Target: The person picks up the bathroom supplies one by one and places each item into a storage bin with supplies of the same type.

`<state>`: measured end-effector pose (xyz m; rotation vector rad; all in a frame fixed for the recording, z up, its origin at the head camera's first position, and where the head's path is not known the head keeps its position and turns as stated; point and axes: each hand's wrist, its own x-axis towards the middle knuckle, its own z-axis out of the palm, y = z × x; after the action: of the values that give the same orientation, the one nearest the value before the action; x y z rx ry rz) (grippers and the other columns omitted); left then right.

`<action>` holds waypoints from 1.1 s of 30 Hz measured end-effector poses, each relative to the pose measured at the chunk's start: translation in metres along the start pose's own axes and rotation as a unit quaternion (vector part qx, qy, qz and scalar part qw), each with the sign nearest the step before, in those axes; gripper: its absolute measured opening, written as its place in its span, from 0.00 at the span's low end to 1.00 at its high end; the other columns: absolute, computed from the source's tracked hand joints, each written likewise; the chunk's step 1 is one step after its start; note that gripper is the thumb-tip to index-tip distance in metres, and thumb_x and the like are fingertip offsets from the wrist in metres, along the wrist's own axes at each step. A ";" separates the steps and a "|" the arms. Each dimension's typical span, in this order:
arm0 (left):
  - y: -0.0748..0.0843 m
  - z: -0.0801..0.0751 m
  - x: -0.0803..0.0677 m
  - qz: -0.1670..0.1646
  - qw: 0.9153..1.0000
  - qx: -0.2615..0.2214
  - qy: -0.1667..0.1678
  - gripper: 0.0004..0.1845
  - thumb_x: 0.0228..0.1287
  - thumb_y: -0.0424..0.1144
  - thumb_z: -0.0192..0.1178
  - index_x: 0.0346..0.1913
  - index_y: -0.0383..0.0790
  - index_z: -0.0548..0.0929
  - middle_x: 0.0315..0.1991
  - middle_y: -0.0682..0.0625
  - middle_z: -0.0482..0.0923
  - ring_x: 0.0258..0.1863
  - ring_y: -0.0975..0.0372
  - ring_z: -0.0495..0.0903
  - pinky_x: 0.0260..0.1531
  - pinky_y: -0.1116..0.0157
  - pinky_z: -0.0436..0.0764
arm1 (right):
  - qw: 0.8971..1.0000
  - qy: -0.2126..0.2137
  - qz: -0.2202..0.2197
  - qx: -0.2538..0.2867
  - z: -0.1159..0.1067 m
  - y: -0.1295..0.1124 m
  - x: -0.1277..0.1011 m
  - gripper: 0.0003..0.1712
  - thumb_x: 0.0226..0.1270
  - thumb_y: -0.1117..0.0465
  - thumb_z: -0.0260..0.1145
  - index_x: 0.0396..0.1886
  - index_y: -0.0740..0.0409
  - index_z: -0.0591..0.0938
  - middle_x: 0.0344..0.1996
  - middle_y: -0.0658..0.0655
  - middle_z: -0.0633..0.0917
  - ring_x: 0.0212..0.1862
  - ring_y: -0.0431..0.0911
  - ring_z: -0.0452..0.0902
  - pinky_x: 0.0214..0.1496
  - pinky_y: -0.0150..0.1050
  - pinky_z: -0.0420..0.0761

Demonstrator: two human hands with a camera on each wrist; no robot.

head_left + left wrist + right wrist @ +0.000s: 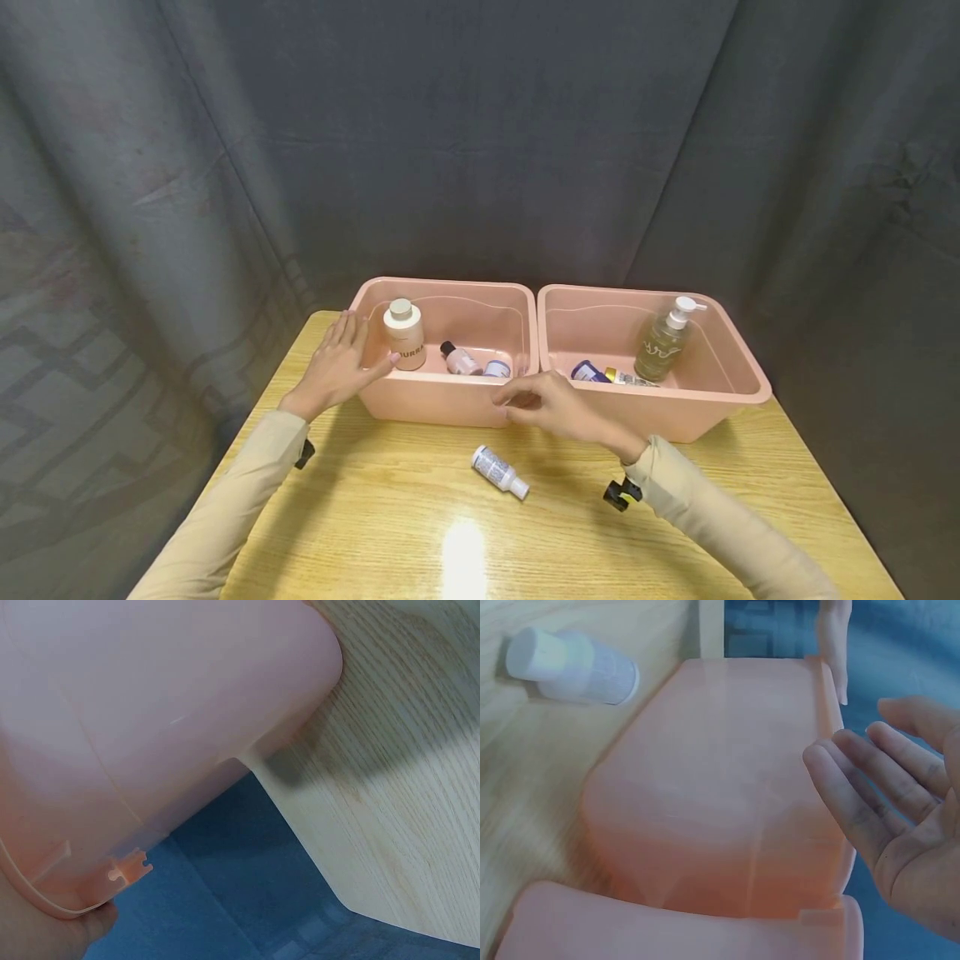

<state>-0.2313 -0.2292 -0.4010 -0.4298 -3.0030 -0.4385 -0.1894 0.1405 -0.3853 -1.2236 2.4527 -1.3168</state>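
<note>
My left hand (337,367) rests on the front left corner of the left pink bin (427,402), fingers extended and thumb over the front rim. In the left wrist view, only part of that hand (34,930) shows at the bin's edge. My right hand (551,404) hovers by the bin's front right corner, holding nothing, its fingers loosely bent in the right wrist view. Inside this bin are an upright white bottle (405,340), a small pink bottle (461,360) with a black cap and a small white-topped container (497,368).
On the table (375,508), a small white bottle (498,472) lies on its side before the bins. A second pink bin (645,410) on the right holds a pump bottle (660,346), a purple container (588,372) and a gold-capped tube (632,379). Grey curtain (465,150) hangs behind.
</note>
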 end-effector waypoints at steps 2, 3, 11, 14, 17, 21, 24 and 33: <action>0.000 0.000 0.000 0.000 1.000 0.003 0.000 0.57 0.67 0.72 0.43 0.75 0.23 0.45 0.77 0.30 0.34 0.76 0.42 0.33 0.74 0.47 0.37 | 1.000 -0.001 0.002 -0.001 0.002 0.002 -0.002 0.12 0.63 0.72 0.68 0.47 0.66 0.86 0.44 0.57 0.88 0.44 0.46 0.85 0.47 0.39 0.84; 0.000 0.001 0.000 0.000 1.000 0.003 0.001 0.57 0.67 0.72 0.43 0.75 0.23 0.45 0.77 0.30 0.34 0.76 0.42 0.33 0.74 0.47 0.38 | 1.000 -0.002 0.004 0.002 0.002 0.003 -0.003 0.12 0.64 0.71 0.68 0.47 0.66 0.86 0.44 0.58 0.88 0.44 0.45 0.85 0.47 0.39 0.84; 0.000 0.001 0.000 0.001 1.000 -0.002 0.007 0.57 0.66 0.72 0.43 0.75 0.22 0.46 0.76 0.29 0.35 0.76 0.41 0.34 0.73 0.47 0.38 | 0.999 -0.029 0.022 0.027 0.007 0.009 -0.009 0.11 0.68 0.64 0.68 0.47 0.63 0.85 0.41 0.57 0.88 0.41 0.45 0.84 0.47 0.39 0.84; 0.000 0.002 0.000 0.001 1.000 -0.002 0.007 0.57 0.67 0.72 0.43 0.75 0.22 0.46 0.76 0.29 0.35 0.76 0.41 0.35 0.73 0.47 0.38 | 0.999 -0.032 0.024 0.015 0.009 0.012 -0.011 0.10 0.68 0.63 0.68 0.47 0.61 0.86 0.40 0.55 0.88 0.40 0.43 0.84 0.46 0.37 0.84; 0.000 0.002 0.000 0.001 1.000 -0.002 0.008 0.57 0.66 0.72 0.43 0.75 0.23 0.46 0.77 0.29 0.35 0.76 0.41 0.35 0.74 0.47 0.38 | 0.999 -0.034 0.030 0.003 0.012 0.015 -0.014 0.10 0.67 0.64 0.68 0.47 0.60 0.86 0.40 0.53 0.88 0.40 0.40 0.84 0.46 0.35 0.83; 0.000 0.002 0.000 0.001 1.000 -0.002 0.009 0.57 0.66 0.72 0.44 0.75 0.23 0.47 0.77 0.29 0.36 0.76 0.41 0.35 0.74 0.47 0.38 | 0.998 -0.039 0.040 -0.010 0.015 0.019 -0.016 0.11 0.66 0.64 0.69 0.47 0.59 0.85 0.41 0.55 0.88 0.40 0.39 0.84 0.45 0.34 0.84; 0.001 0.001 0.000 -0.001 1.000 -0.005 0.009 0.57 0.66 0.72 0.44 0.75 0.23 0.47 0.77 0.30 0.35 0.77 0.43 0.33 0.74 0.48 0.38 | 0.998 -0.043 0.044 -0.013 0.018 0.023 -0.019 0.12 0.66 0.63 0.69 0.48 0.59 0.86 0.41 0.55 0.88 0.39 0.39 0.84 0.44 0.34 0.84; -0.001 0.002 0.000 0.000 1.000 -0.004 0.006 0.57 0.67 0.72 0.44 0.75 0.23 0.46 0.77 0.29 0.34 0.76 0.42 0.33 0.74 0.47 0.37 | 0.997 -0.043 0.056 -0.012 0.024 0.035 -0.028 0.14 0.65 0.64 0.70 0.49 0.64 0.85 0.44 0.60 0.87 0.41 0.47 0.86 0.44 0.35 0.84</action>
<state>-0.2320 -0.2290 -0.4029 -0.4276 -2.9904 -0.4508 -0.1817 0.1549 -0.4335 -1.1046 2.4443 -1.1859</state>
